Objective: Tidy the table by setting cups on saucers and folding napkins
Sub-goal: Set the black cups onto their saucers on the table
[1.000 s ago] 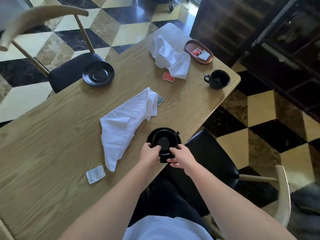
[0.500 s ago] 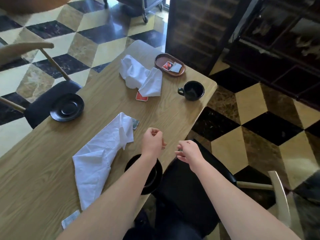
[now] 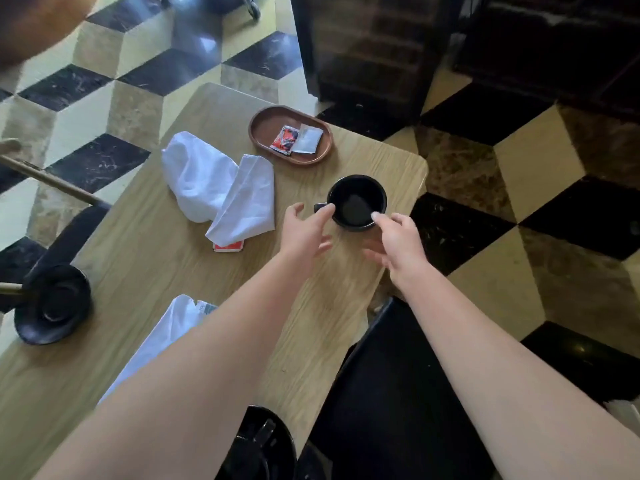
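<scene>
A black cup [image 3: 356,201] stands empty near the table's far right edge. My left hand [image 3: 304,230] is spread at its handle side and my right hand [image 3: 396,242] at its right rim, fingers apart, just touching it. An empty black saucer [image 3: 52,304] sits at the left edge. A second black cup on its saucer [image 3: 258,445] is at the near edge, partly under my left arm. One crumpled white napkin [image 3: 218,183] lies at the far end; another white napkin [image 3: 166,336] lies under my left forearm.
A brown oval tray [image 3: 266,131] holding a red and a white packet sits at the far end of the wooden table [image 3: 156,258]. A red packet [image 3: 228,245] peeks from under the far napkin. Black chair seats stand at left [image 3: 74,230] and near right [image 3: 398,393].
Both hands let go of the near cup on its saucer and reached forward to the far cup. The view moved toward the table's far end.
</scene>
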